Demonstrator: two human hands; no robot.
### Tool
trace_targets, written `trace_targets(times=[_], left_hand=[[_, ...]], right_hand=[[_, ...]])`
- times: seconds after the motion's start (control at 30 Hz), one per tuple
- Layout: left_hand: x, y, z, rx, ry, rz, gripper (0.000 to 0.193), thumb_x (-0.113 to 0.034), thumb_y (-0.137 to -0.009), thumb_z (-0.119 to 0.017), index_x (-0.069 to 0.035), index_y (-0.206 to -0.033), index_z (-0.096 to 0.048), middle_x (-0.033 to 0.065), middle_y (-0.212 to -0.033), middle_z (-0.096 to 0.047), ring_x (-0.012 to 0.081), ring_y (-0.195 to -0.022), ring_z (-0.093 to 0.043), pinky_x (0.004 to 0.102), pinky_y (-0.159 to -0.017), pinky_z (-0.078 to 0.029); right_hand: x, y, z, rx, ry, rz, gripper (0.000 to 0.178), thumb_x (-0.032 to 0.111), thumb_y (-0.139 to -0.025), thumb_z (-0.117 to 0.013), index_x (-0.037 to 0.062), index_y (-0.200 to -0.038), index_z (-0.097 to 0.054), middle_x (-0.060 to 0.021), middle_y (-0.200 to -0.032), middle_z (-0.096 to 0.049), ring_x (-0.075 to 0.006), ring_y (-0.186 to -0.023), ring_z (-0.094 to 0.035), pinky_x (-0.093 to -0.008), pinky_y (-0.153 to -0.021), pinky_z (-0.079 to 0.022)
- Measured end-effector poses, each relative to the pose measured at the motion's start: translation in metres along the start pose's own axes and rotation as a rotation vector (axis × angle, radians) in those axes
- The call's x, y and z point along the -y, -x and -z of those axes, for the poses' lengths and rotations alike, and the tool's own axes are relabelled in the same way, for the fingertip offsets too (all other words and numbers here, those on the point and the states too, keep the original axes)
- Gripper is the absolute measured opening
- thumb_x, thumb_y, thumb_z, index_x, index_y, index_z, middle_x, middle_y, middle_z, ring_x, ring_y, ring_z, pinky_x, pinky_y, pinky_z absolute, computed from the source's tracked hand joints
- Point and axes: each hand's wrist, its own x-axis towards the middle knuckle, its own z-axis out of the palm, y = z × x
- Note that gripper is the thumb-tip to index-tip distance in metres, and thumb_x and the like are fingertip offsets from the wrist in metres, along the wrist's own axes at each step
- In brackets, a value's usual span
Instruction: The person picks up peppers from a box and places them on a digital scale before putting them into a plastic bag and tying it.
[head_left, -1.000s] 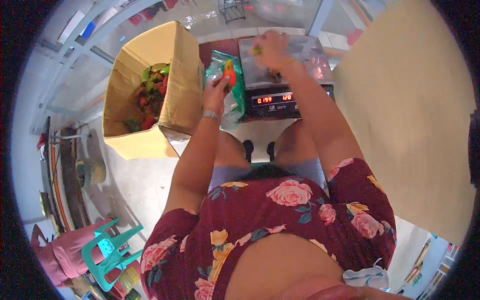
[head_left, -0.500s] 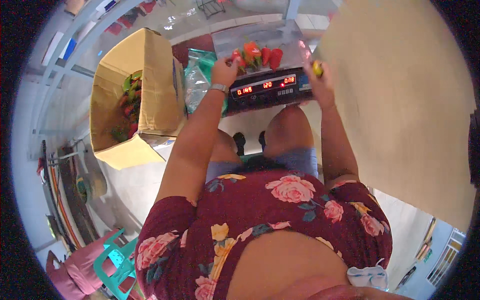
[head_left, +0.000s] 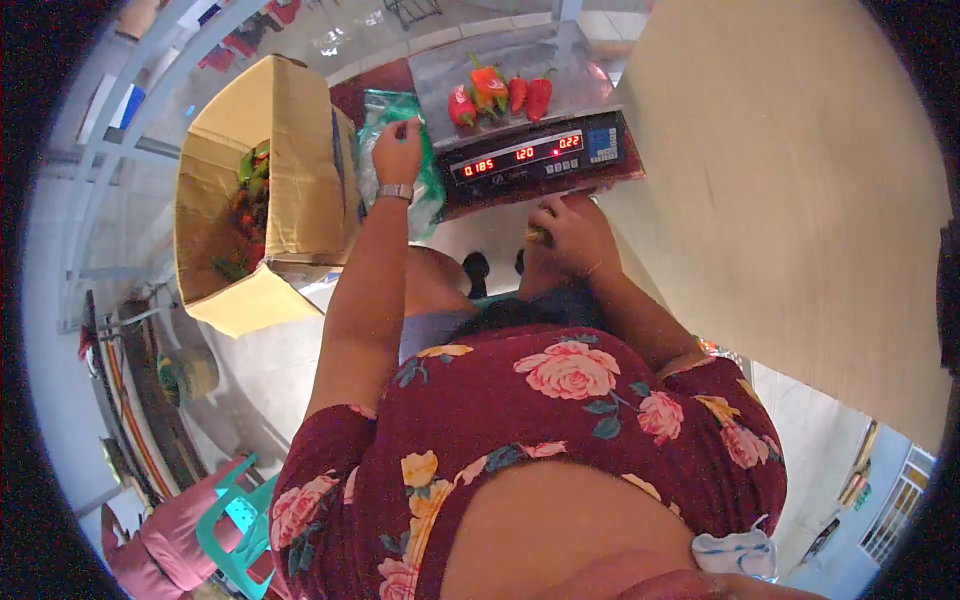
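Weighing peppers looks to be the step in hand. At least four loose peppers, red and orange, lie on the metal plate [head_left: 572, 72] of a scale [head_left: 532, 170]: a red pepper [head_left: 461, 107] by the plate's near left corner, an orange pepper [head_left: 489, 92] next to it, and two more red ones toward the middle, well apart from the far edge. The scale's red display is lit. The scale sits on a dark red counter [head_left: 383, 78], along its near edge.

The left hand [head_left: 398, 152] is over a green and clear plastic bag [head_left: 428, 192] at the scale's left side, its fingers bent inward. No pepper shows in it; whether the fingertips pinch the plastic, I cannot tell. The right hand [head_left: 575, 237] is off the counter's near edge, above the person's lap, with its fingers closed around a small greenish piece [head_left: 539, 236], perhaps a pepper, mostly hidden by the fingers.

Left of the bag, a tall cardboard box [head_left: 300, 170] holds a heap of green and red peppers [head_left: 255, 200]. A pale board [head_left: 780, 200] fills the right side.

As I judge it, the next move calls for a clear grip on the bag's mouth, and for the right hand to be rid of its piece before handling peppers on the plate.
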Motion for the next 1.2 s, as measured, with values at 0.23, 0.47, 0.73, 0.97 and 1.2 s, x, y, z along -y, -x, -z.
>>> trace_targets(times=[0.23,0.47,0.73,0.97,1.2], left_hand=[[-0.008,0.004,-0.002,0.042,0.104,-0.043,0.037,-0.035,-0.079,-0.061,-0.002,-0.094,-0.063,0.015,-0.088,-0.064,0.0278,-0.084,-0.062,0.036,-0.078,-0.047],[-0.052,-0.016,-0.035,0.133,-0.036,-0.58,0.061,-0.035,-0.067,-0.073,-0.004,-0.115,-0.053,0.0207,-0.121,-0.047,0.0332,-0.112,-0.046,0.037,-0.09,-0.041],[-0.092,-0.037,-0.061,0.313,-0.474,-0.521,0.073,-0.059,-0.056,-0.071,-0.027,-0.12,-0.052,0.0087,-0.127,-0.048,0.0335,-0.107,-0.052,0.0528,-0.096,-0.033],[-0.082,-0.063,-0.054,0.343,-0.187,-0.291,0.062,-0.055,-0.059,-0.069,-0.029,-0.115,-0.056,0.0097,-0.122,-0.049,0.0304,-0.116,-0.043,0.0644,-0.094,-0.021],[-0.083,-0.073,0.013,0.025,0.113,-0.444,0.061,-0.041,-0.058,-0.077,-0.013,-0.109,-0.061,0.0109,-0.092,-0.063,0.0277,-0.086,-0.06,0.0452,-0.086,-0.04]], right_hand=[[0.002,0.001,-0.004,-0.071,-0.036,0.009,0.032,0.012,-0.067,-0.068,0.0101,-0.096,-0.057,-0.0137,-0.106,-0.05,-0.0342,-0.093,-0.055,-0.0416,-0.076,-0.047],[0.003,0.001,-0.013,-0.106,-0.201,-0.037,0.03,0.012,-0.069,-0.068,0.0093,-0.097,-0.058,-0.0135,-0.104,-0.051,-0.0343,-0.092,-0.056,-0.0418,-0.075,-0.047],[-0.002,0.0,-0.01,-0.075,-0.154,-0.092,0.027,0.009,-0.07,-0.065,0.0079,-0.095,-0.055,-0.0138,-0.105,-0.051,-0.0353,-0.089,-0.057,-0.0416,-0.073,-0.047],[0.0,-0.001,-0.016,-0.082,-0.187,-0.08,0.023,0.013,-0.072,-0.065,0.0086,-0.092,-0.055,-0.0139,-0.102,-0.052,-0.0357,-0.087,-0.057,-0.0428,-0.07,-0.047],[-0.002,-0.001,-0.018,-0.104,-0.053,-0.036,0.026,0.013,-0.07,-0.067,0.0099,-0.093,-0.057,-0.0145,-0.102,-0.052,-0.0359,-0.085,-0.057,-0.0432,-0.071,-0.048]])
